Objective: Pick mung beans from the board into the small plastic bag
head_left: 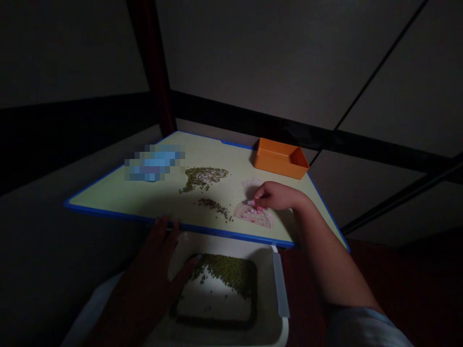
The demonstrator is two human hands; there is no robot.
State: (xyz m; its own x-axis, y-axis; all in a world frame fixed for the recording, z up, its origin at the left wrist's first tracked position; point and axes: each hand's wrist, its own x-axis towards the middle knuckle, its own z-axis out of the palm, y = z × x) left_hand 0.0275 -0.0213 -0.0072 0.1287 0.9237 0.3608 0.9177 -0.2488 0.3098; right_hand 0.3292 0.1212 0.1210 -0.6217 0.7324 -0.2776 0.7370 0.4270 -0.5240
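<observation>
My right hand [277, 195] is over a clear pink half-round piece, like a protractor [265, 220], lying on the pale board. Its thumb and fingers are pinched together, with a small pale spot at their tips; whether that is a held thing I cannot make out. Small pink and white bits lie on the protractor under the fingers. My left hand [155, 270] is in shadow with its fingers apart, reaching to the board's near edge and over the left side of a white bin [284, 330]. Green beans [231, 272] lie in the bin.
The blue-edged board [119, 193] carries a pile of greenish beans [204, 177] and a darker scatter of small grains [213, 207]. An orange open box [280, 161] stands at its back right corner. A blurred blue item [155, 164] lies at left. Dark cabinet panels rise behind.
</observation>
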